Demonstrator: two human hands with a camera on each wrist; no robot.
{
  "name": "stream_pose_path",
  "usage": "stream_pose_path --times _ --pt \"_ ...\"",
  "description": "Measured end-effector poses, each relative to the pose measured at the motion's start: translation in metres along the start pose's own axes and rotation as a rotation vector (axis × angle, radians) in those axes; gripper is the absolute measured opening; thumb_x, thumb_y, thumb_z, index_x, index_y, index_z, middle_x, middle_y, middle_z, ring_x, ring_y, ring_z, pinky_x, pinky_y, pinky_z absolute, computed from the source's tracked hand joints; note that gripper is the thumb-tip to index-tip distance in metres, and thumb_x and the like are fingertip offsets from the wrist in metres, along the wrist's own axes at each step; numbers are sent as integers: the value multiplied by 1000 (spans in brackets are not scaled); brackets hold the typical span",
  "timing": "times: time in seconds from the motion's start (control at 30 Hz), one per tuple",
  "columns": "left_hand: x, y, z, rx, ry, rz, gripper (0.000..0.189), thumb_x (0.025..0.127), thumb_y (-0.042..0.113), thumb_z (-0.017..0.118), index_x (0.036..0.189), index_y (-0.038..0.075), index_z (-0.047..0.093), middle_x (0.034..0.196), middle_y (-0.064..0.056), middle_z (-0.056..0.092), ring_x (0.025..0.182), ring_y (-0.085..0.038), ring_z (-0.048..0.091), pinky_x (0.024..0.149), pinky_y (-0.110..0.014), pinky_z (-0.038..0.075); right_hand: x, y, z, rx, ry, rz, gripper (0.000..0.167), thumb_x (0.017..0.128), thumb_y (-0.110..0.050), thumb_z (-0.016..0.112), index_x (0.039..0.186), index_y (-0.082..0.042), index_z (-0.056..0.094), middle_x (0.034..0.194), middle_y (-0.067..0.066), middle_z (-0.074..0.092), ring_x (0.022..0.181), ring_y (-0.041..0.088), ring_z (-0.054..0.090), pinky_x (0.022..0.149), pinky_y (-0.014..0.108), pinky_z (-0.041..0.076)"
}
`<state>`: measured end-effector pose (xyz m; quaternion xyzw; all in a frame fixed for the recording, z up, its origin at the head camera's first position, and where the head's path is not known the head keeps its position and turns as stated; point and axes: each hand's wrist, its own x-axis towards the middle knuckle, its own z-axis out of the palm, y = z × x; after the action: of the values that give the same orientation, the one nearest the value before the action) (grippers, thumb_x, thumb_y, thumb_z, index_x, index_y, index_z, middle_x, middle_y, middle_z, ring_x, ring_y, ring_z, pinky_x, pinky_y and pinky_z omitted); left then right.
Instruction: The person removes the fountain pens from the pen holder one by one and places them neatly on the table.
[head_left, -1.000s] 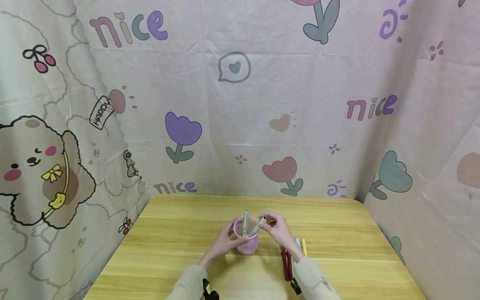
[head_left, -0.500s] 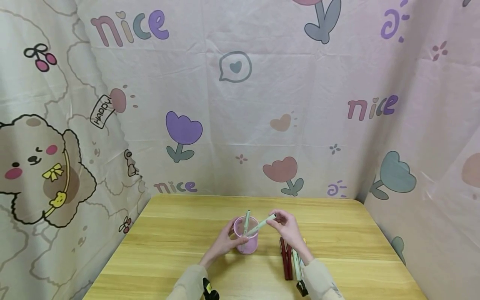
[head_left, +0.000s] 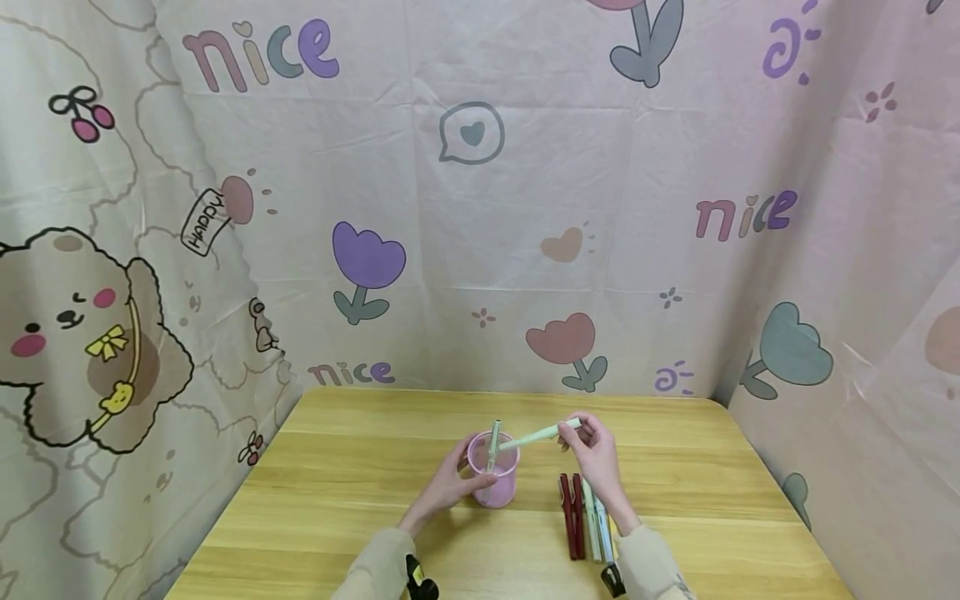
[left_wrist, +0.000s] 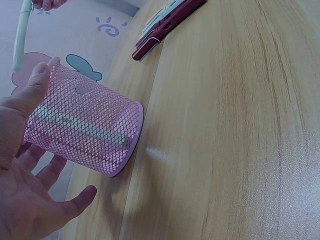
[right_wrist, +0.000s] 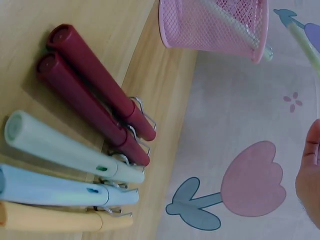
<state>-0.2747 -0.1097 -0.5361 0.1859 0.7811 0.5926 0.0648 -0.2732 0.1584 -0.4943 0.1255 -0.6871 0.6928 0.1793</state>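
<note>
A pink mesh pen holder (head_left: 497,495) stands on the table, one light green pen (head_left: 495,438) leaning inside it. My left hand (head_left: 452,487) holds the holder from the left, its thumb at the rim in the left wrist view and other fingers around the far side. To the right, my right hand (head_left: 597,458) pinches a second light green pen (head_left: 538,436) by one end. That pen slants, almost level, and its other end is over the holder's mouth. In the right wrist view only a bit of the right hand (right_wrist: 309,172) shows at the edge.
On the wooden table (head_left: 360,467), right of the holder, two dark red pens (right_wrist: 100,80), a light green pen (right_wrist: 70,147), a light blue pen (right_wrist: 60,185) and a yellow pen (right_wrist: 60,217) lie side by side. A printed cloth (head_left: 465,217) hangs behind the table.
My right hand has moved right and slightly up, drawing the pinched green pen mostly out of the holder and tipping it closer to level. The left hand stays on the holder.
</note>
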Motion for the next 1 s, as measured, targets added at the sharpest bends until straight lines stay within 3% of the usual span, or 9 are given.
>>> stream_pose_path --times 0.2,0.43,0.63,0.73,0.9,1.0 --pt "1 -2 1 7 0 -3 87 89 19 77 156 -1 26 157 -31 35 142 -55 37 116 -71 31 0 3 -12 56 31 -55 18 101 -2 56 105 15 54 90 -2 78 69 5 67 60 24 58" --pt "2 -3 1 1 7 6 87 89 19 78 156 -1 27 157 -32 34 142 -55 36 117 -70 30 -3 3 -26 66 104 -1 13 104 -7 53 108 6 54 82 2 76 58 6 57 50 20 49" --pt "2 -4 1 -12 7 4 85 89 17 78 155 -1 28 157 -31 35 142 -55 36 117 -71 29 -5 6 -41 87 72 -2 20 101 -3 56 120 -8 58 87 0 76 61 5 60 51 18 52" --pt "2 -4 1 -15 3 3 85 89 17 77 156 -1 28 157 -31 35 143 -55 36 116 -72 29 -6 8 -49 71 58 8 21 101 -3 57 121 -8 59 89 -1 76 63 6 62 53 19 54" --pt "1 -5 1 -16 6 -11 85 89 18 77 156 0 28 157 -31 35 143 -55 36 116 -73 28 -7 9 -61 87 80 40 22 100 -3 57 114 13 53 89 0 75 63 6 62 54 18 55" --pt "2 -6 1 -13 6 -12 85 89 19 77 156 1 28 158 -30 35 143 -55 36 115 -74 28 -8 10 -68 98 91 87 27 99 -2 59 111 20 50 86 -1 73 63 6 64 58 20 59"
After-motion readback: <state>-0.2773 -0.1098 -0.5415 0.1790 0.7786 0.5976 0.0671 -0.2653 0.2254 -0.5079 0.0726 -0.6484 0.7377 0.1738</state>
